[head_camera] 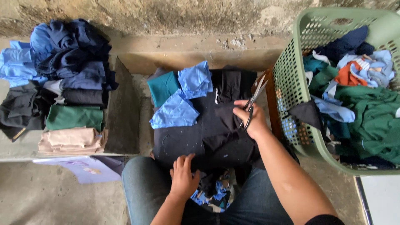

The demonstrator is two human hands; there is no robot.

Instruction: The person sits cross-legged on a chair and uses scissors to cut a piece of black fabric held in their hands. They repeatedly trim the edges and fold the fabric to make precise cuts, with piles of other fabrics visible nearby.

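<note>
Your knees in jeans [141,187] sit lowest in view, with a heap of small cloth scraps [214,193] between them. Your left hand [183,177] lies flat, fingers spread and holding nothing, on the near edge of the black cloth [196,137] that covers the block before you. Your right hand [250,118] has its fingers closed through the handles of the scissors [254,102], blades slightly parted and pointing away from you, over the cloth's right side. On the far left part of the black cloth lie two blue pieces [183,98] and a teal piece [162,87]. At your right, a green basket [291,83] leans, full of mixed fabric offcuts. At your left, folded and bundled fabrics [66,83] in blue, navy, black, green and beige are stacked on a low ledge.
</note>
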